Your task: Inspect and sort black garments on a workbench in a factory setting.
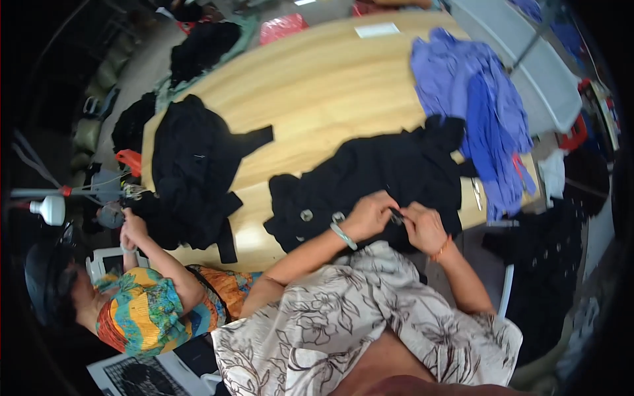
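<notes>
A black garment [376, 168] with round silvery buttons lies spread at the table's front edge. Over its near edge my left hand [370, 215], a pale green bangle on the wrist, is closed with thumb and fingers pinching black cloth. Close beside it, my right hand [424, 228], with an orange cord bracelet, pinches the same dark bit of the garment. A small shiny spot shows between the fingertips; I cannot make out what it is. Two buttons [306, 215] lie to the left of my hands.
More black garments [191, 165] lie on the wooden table [317, 86] at left. Purple-blue garments [462, 86] hang over its right end, near small scissors [477, 195]. A pale plastic bin [528, 72] stands behind them. At left, a co-worker [145, 303] in a colourful top works beside a lamp [49, 210].
</notes>
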Available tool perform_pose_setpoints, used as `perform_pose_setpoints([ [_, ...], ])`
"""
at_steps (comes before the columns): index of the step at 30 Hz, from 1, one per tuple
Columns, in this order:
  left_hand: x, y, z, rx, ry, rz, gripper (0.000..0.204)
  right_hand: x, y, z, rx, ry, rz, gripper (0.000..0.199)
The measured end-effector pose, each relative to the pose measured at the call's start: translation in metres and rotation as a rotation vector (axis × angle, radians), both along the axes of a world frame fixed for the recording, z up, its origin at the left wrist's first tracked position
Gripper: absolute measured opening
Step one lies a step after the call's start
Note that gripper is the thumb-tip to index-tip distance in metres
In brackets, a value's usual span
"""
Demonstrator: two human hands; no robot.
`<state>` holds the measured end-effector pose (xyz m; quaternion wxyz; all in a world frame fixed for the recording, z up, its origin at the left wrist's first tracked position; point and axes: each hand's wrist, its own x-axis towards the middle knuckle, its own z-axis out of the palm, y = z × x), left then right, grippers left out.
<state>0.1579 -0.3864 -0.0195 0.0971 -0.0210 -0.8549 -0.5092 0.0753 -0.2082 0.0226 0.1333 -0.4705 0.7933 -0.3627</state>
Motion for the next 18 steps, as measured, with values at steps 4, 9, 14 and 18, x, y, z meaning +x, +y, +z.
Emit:
perform_pose_setpoints([
  [4,0.003,-0.015,0.013,-0.174,0.002,0.128,0.013,-0.001,0.004,0.013,0.209,0.032,-0.004,0.021],
  [9,-0.003,-0.032,0.023,-0.520,-0.045,0.284,0.018,-0.011,0.019,-0.002,0.274,0.093,-0.074,0.018],
  [14,-0.041,0.012,0.051,-0.392,0.264,0.032,0.019,-0.005,0.015,-0.007,0.183,0.155,-0.133,0.012],
  [18,-0.070,0.022,0.024,-0.517,0.051,0.028,0.017,-0.005,0.013,-0.004,0.161,0.141,-0.119,0.013],
])
